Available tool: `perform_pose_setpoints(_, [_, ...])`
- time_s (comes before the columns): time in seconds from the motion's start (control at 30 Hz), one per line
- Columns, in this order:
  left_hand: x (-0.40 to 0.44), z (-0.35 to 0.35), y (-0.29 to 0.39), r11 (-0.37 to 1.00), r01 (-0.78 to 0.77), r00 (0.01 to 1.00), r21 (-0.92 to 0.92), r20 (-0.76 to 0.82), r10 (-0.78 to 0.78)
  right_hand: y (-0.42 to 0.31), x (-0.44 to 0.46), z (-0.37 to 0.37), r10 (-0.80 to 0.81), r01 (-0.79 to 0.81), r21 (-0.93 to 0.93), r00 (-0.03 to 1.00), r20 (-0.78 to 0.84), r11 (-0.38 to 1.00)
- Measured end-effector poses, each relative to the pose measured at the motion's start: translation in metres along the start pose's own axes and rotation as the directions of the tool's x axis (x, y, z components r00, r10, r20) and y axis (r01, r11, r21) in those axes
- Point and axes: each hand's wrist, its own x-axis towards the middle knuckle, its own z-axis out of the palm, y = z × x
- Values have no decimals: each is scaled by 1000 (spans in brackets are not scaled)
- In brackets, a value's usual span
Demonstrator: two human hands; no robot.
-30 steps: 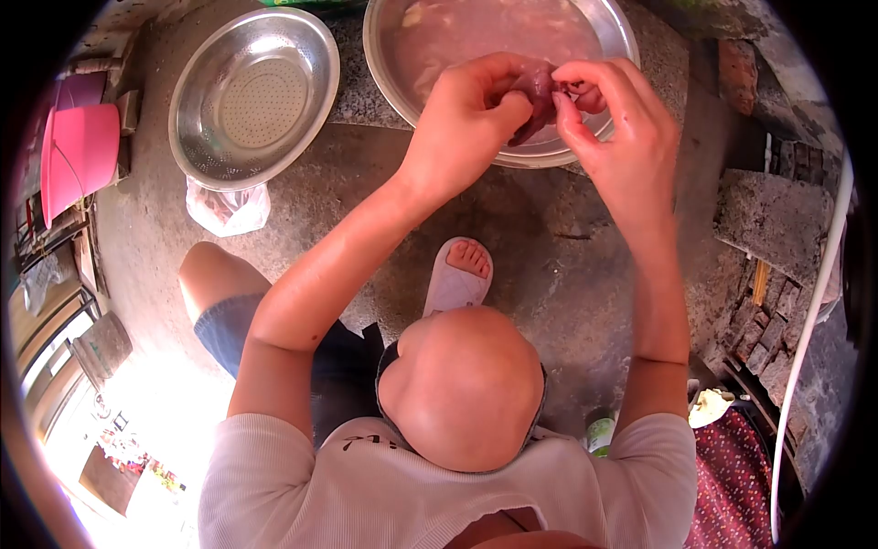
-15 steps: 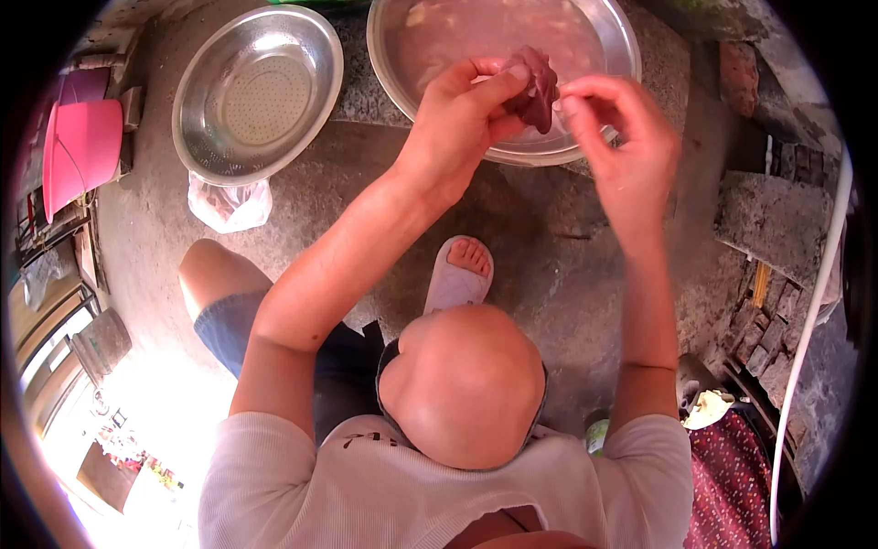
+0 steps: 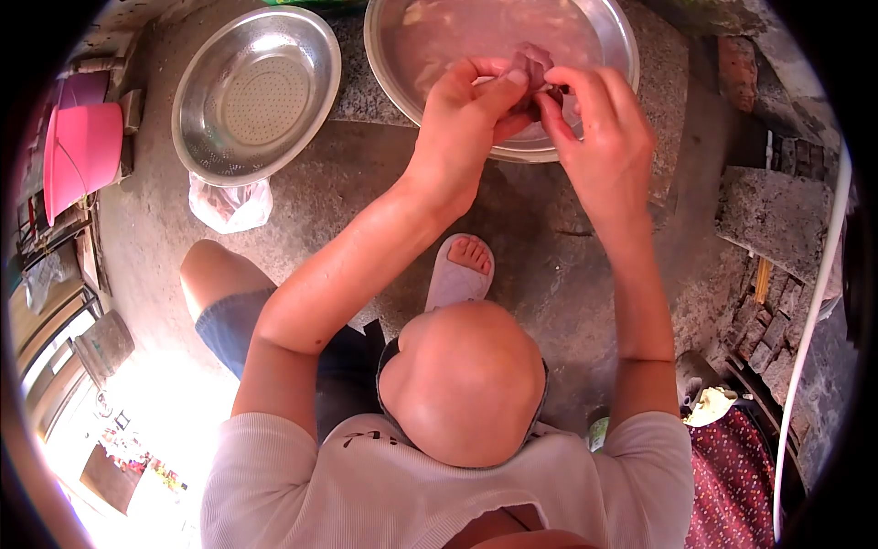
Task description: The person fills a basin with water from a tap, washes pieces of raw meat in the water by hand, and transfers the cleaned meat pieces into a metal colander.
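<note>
My left hand [image 3: 462,114] grips a dark red, soft-looking piece of raw meat [image 3: 532,60] between thumb and fingers. On its right side, my right hand [image 3: 602,123] pinches the edge of the same piece with thumb and forefinger. Both hands are over the near part of a large metal basin [image 3: 631,53]. Cloudy pinkish water [image 3: 494,35] with pale pieces in it fills the basin. The fingers partly hide the meat, so its exact kind cannot be made out.
A metal colander [image 3: 265,101] sits to the left of the basin, with a clear plastic bag [image 3: 230,205] under its near edge. Pink tubs [image 3: 87,151] stand at the far left. Stone blocks [image 3: 773,220] and a white pipe [image 3: 814,320] line the right side.
My right hand has moved left and closed on the edge of the meat, where a small gap showed before. My left hand stays nearly in place, the meat turned slightly.
</note>
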Motion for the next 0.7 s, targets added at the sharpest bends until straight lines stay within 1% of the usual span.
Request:
perform_pose_setpoints(0.07, [0, 1, 0, 1000, -4, 1000, 27, -12, 4, 2, 2, 2, -70, 69, -45, 997, -15, 997])
perform_pose_setpoints(0.17, [0, 3, -2, 994, -30, 999, 105, -18, 32, 5, 0, 2, -94, 95, -78, 995, 12, 992])
perform_pose_setpoints(0.27, [-1, 3, -2, 990, -38, 999, 137, -13, 41, 9, 0, 6, -133, 128, -87, 990, -56, 988])
perform_pose_setpoints(0.33, [0, 3, -4, 990, -21, 1000, 136, -20, 24, 7, 1, 2, 32, -32, 99, 999, -4, 995])
perform_pose_setpoints(0.4, [2, 0, -7, 999, -11, 1000, 41, 4, 11, 9, 0, 0, 190, -204, 308, 979, 77, 929])
perform_pose_setpoints(0.47, [5, -3, -10, 1000, 4, 1000, -23, 20, -4, 17, -2, 1, 322, -373, 515, 927, 190, 771])
perform_pose_setpoints(0.5, [6, -4, -12, 999, 13, 1000, -39, 25, -12, 21, -4, 0, 368, -471, 606, 882, 296, 641])
perform_pose_setpoints(0.57, [6, -4, -13, 998, 31, 999, -53, 27, -30, 25, -3, -3, 400, -566, 710, 817, 415, 419])
perform_pose_setpoints(0.6, [5, -4, -12, 998, 41, 999, -53, 22, -40, 27, -3, -5, 402, -603, 740, 782, 476, 296])
perform_pose_setpoints(0.63, [5, -3, -12, 997, 51, 999, -52, 18, -50, 29, -3, -8, 391, -607, 759, 774, 498, 236])
perform_pose_setpoints(0.7, [10, -10, -13, 998, 55, 998, -44, 41, -53, 33, -5, -9, 377, -594, 804, 751, 542, 28])
